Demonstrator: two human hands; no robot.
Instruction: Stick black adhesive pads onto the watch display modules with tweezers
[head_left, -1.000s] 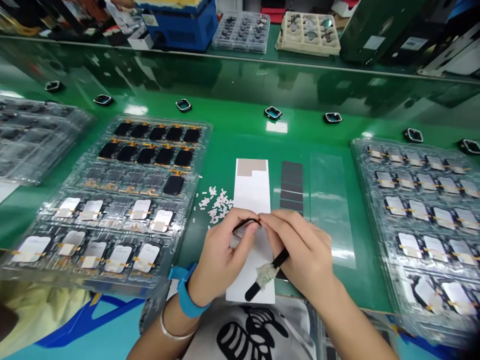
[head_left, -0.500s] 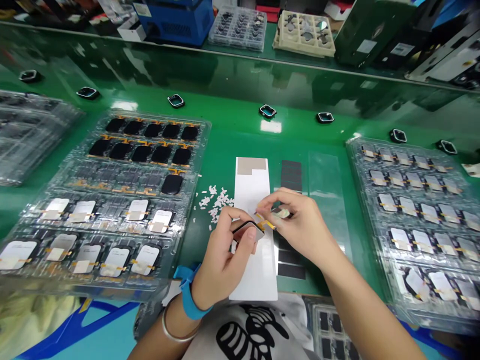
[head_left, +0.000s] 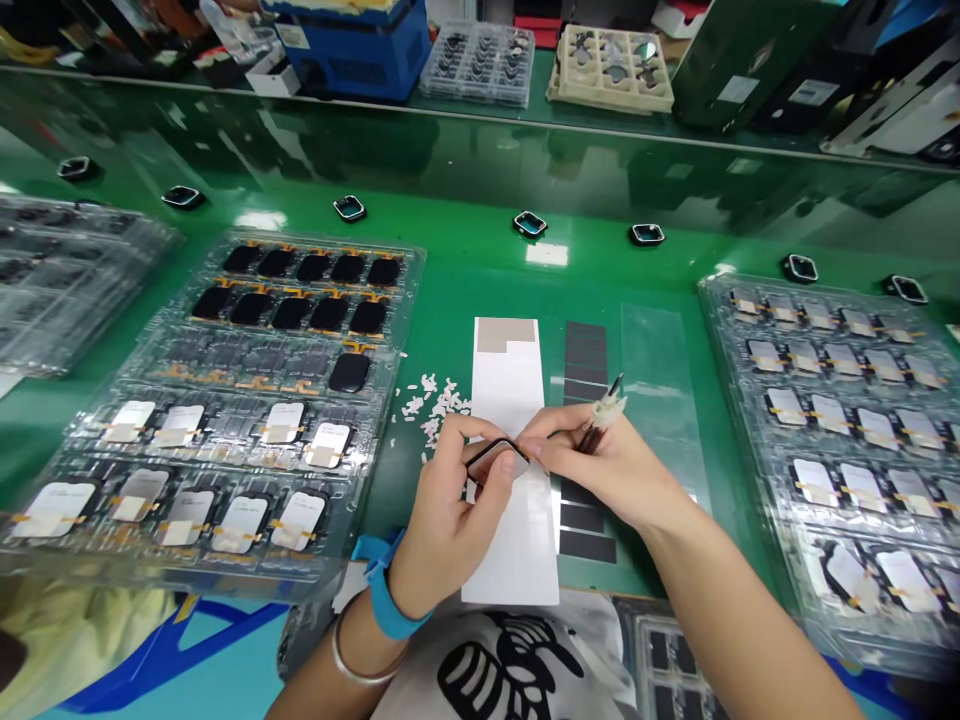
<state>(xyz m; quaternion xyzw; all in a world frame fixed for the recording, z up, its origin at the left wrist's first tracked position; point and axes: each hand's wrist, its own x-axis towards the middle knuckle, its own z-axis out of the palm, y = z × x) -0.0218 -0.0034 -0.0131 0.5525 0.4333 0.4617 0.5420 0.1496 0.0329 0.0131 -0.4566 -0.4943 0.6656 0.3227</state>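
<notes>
My left hand [head_left: 459,490] is closed around a small watch display [head_left: 491,462], thumb on its pale back and fingers at its dark rim. At the display's right corner, the thumb and fingertips of my right hand [head_left: 592,462] pinch together, hiding most of its orange flex cable. Thin dark tweezers [head_left: 604,412], wrapped in whitish material, are also held in my right hand, their visible end pointing up and away. Beneath both hands lies a long white backing sheet [head_left: 510,550] with greyish-beige adhesive pieces [head_left: 495,335] at its far end.
Left stands a clear tray [head_left: 300,345] of displays, some black side up, others pale. Another tray [head_left: 757,385] is on the right. White scraps [head_left: 433,400] lie left of the sheet, black strips [head_left: 585,345] right of it. Watch cases [head_left: 530,224] line the back below a shelf [head_left: 480,112].
My right fingers have closed in on the display's corner, covering the orange cable seen before. The tweezers have swung from lying across the fingers to pointing up and right. My left hand keeps its grip.
</notes>
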